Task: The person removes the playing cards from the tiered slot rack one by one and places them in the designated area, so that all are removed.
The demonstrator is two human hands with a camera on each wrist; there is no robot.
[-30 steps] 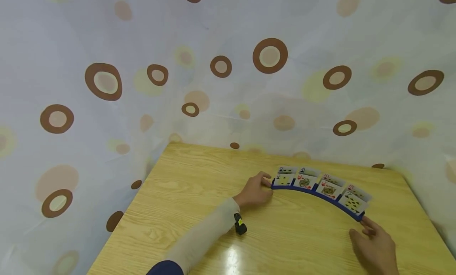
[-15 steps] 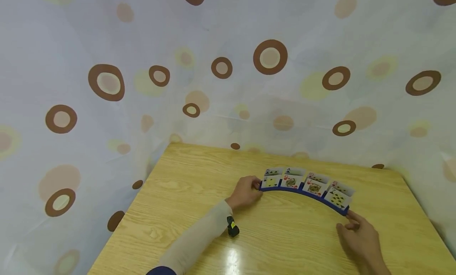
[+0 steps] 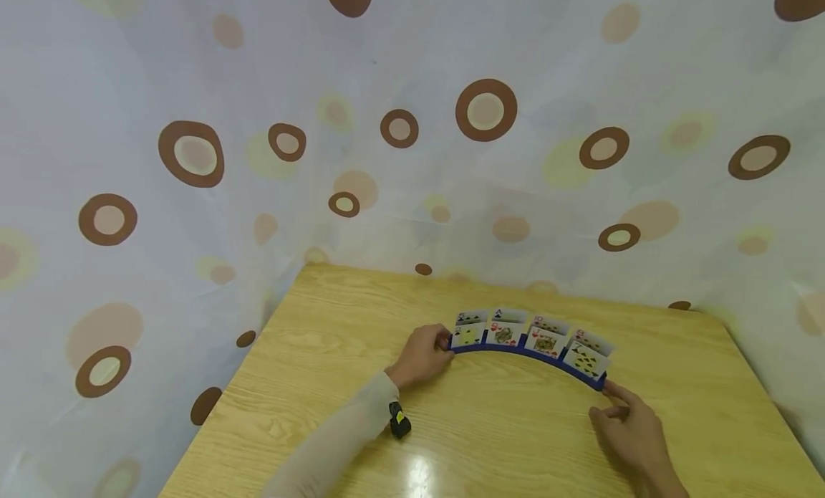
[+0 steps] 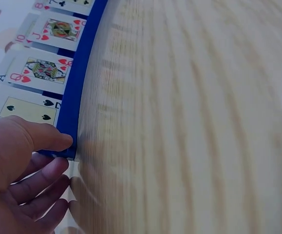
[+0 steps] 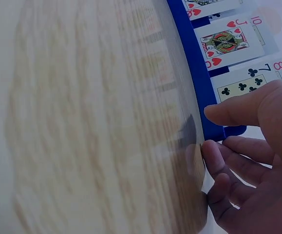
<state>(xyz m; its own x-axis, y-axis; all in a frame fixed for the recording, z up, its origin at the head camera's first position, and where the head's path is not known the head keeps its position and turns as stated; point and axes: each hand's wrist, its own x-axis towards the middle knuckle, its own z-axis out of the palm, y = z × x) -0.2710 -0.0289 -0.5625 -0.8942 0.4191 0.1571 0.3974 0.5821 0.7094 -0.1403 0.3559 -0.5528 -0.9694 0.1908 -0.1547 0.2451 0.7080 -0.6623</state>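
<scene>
Head view: blue card rack point(image 3: 523, 350) between both grips point(image 3: 420, 356) point(image 3: 630, 430)

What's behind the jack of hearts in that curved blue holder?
A red 10 stands behind the jack of hearts. Only its upper part pokes out past the jack; the rest is covered, and I can't make out its suit.
</scene>
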